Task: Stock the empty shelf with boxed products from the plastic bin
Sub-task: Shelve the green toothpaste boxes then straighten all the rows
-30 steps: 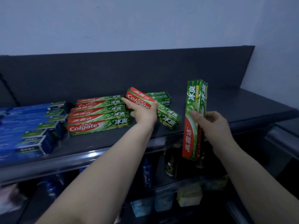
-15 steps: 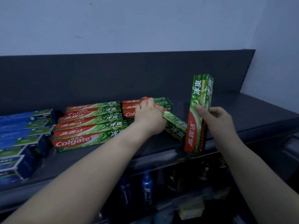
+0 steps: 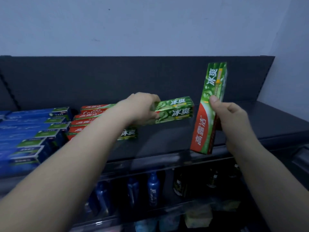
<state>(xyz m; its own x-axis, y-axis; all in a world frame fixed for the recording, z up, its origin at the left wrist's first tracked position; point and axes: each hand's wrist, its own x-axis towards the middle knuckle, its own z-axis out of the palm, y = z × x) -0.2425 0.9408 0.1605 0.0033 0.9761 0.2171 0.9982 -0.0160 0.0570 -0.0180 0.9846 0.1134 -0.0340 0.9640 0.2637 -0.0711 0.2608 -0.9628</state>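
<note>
Fingers of the left hand gripped stacked green boxes beside the laid row, the right hand clasped upright boxes, half the shelf unstocked.

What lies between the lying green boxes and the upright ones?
Head view: only bare dark shelf between the flat green boxes and upright green-and-red boxes.

2 hands, approx 7 blue boxes, 3 blue bottles; green boxes uncountable.

Dark shelf — green boxes, blue boxes.
</note>
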